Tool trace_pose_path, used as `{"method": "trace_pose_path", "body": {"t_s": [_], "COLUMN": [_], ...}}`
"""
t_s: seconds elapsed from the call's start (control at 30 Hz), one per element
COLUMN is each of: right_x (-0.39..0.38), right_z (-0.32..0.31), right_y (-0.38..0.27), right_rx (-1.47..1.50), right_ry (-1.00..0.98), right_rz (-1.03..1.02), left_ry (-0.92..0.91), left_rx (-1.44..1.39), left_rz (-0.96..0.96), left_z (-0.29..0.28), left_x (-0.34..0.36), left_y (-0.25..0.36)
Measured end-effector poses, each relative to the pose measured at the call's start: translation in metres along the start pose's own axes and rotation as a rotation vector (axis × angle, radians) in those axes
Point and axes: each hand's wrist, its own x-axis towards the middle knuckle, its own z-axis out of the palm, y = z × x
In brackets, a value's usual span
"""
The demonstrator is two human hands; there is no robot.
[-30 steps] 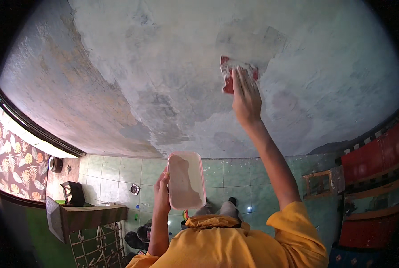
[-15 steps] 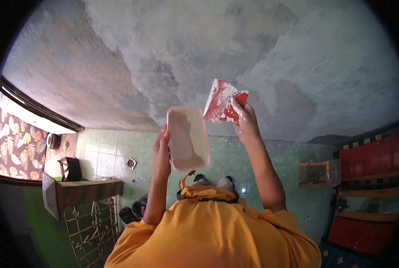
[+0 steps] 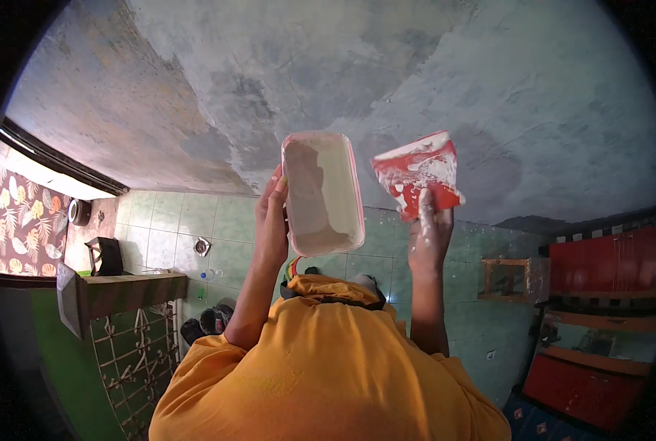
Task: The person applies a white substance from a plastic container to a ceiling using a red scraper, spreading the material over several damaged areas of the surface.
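Observation:
My left hand [image 3: 273, 217] grips the left side of a rectangular plastic tub [image 3: 358, 192], pale with a pinkish rim. A whitish paste or residue coats its inside. To the right of the tub, my right hand [image 3: 428, 239] is closed on a red putty spreader [image 3: 421, 170], its wide edge up and smeared with white putty. White specks cover the fingers of that hand. The spreader is apart from both the tub and the wall. Ahead rises a wall [image 3: 328, 66] with patchy grey and whitish plaster.
Green tiles [image 3: 210, 217] cover the floor, with a small round dish [image 3: 202, 246] on them. At left stand a ledge [image 3: 133, 290] and a scrolled metal grille [image 3: 138, 360]. A wooden stool-like frame [image 3: 506, 279] and a red cabinet [image 3: 606, 261] are at right.
My right hand has moved right, away from the tub, and the spreader has turned its wide edge upward. The tub has risen a little in view and shifted slightly right.

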Motion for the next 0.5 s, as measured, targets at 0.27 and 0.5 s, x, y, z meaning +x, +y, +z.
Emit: {"method": "trace_pose_path", "body": {"t_s": [0.27,0.5], "right_x": [-0.007,0.030], "right_z": [-0.035,-0.095], "right_y": [0.019,0.041], "right_rx": [-0.408,-0.450], "right_ry": [-0.268,-0.423], "right_rz": [-0.375,-0.395], "left_ry": [0.059,0.065], "left_rx": [-0.076,-0.024], "left_rz": [-0.072,-0.126], "left_z": [0.074,0.122], "left_x": [-0.031,-0.054], "left_y": [-0.024,-0.043]}}
